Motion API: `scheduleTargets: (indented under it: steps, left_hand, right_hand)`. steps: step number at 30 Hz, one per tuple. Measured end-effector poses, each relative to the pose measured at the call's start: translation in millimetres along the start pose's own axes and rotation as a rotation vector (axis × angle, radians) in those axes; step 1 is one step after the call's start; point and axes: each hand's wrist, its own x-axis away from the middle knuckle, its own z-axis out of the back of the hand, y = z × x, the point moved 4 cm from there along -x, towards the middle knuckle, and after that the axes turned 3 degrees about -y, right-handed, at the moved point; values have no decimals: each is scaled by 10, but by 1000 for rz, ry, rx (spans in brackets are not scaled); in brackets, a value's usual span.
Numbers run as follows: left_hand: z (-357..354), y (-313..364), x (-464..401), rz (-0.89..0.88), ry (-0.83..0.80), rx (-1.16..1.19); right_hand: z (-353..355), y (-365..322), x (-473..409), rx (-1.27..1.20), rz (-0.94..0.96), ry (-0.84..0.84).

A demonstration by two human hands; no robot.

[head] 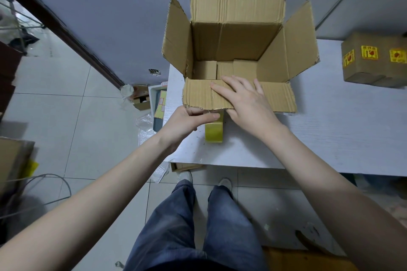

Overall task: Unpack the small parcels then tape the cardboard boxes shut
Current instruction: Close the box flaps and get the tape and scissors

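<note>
An open cardboard box [240,42] stands on the white table [330,130] with all its flaps spread. Small cardboard parcels [233,69] lie on its bottom. My right hand [244,101] lies flat with straight fingers on the near flap [277,98]. My left hand [187,121] pinches the near flap's lower left edge, thumb stretched toward a roll of yellowish tape [214,132] that stands on edge on the table just below the flap.
A closed cardboard box [372,61] with yellow stickers sits at the table's right. On the floor to the left are a grey tray [157,103], a small open carton [141,98], bubble wrap and a cable. A wall rises behind the box.
</note>
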Motion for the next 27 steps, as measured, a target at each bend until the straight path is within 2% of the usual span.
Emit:
scheduleTargets:
  steps: [3, 8, 11, 13, 15, 19, 21, 24, 27]
  left_hand:
    - [-23, -4, 15, -14, -30, 58]
    - [149, 31, -13, -51, 56, 99]
    - [231, 76, -17, -65, -8, 11]
    - [234, 105, 3, -82, -34, -87]
    - [233, 153, 36, -137, 51, -218]
    - [263, 247, 167, -315, 454, -517]
    - [253, 367, 265, -507, 579, -722]
    - [196, 603, 330, -749, 589, -1096]
    - [111, 796, 267, -789, 397, -1215]
  right_hand:
    - [18, 1, -22, -18, -9, -5]
    - [52, 3, -41, -35, -1, -39]
    - [109, 8, -60, -63, -1, -59]
    - [174, -1, -97, -96, 21, -79]
    - [244, -1, -135, -136, 47, -109]
    - [368, 46, -202, -133, 23, -128]
    - [456, 39, -243, -95, 31, -110]
    - [565, 48, -308, -35, 35, -74]
    - [607, 59, -353, -13, 34, -65]
